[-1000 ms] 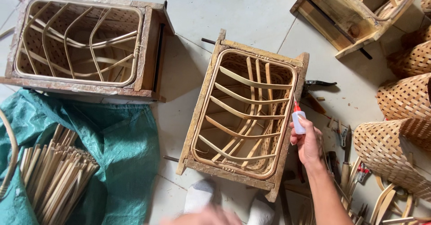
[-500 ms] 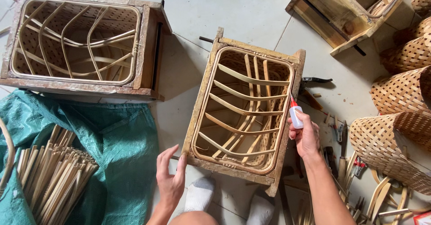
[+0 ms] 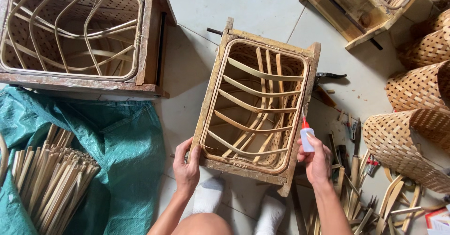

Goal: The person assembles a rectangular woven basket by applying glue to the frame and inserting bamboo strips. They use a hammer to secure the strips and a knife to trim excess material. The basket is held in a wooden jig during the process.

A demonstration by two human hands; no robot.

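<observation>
A wooden box mould (image 3: 212, 94) with a woven bamboo basket and bent bamboo strips inside stands on the tiled floor in front of me. My left hand (image 3: 186, 165) grips its near left corner. My right hand (image 3: 317, 161) holds a small white glue bottle (image 3: 307, 138) with a red tip, nozzle up against the mould's right rim. My feet in white socks (image 3: 209, 195) sit under the near edge.
A second wooden mould (image 3: 151, 42) with a basket lies at the top left, a third (image 3: 348, 14) at the top right. A bundle of bamboo strips (image 3: 51, 178) rests on a teal tarp (image 3: 126, 146). Woven baskets (image 3: 412, 136) and hand tools (image 3: 354, 127) crowd the right.
My left hand came up from the bottom edge and took hold of the mould's near left corner. The right hand with the bottle stayed at the right rim.
</observation>
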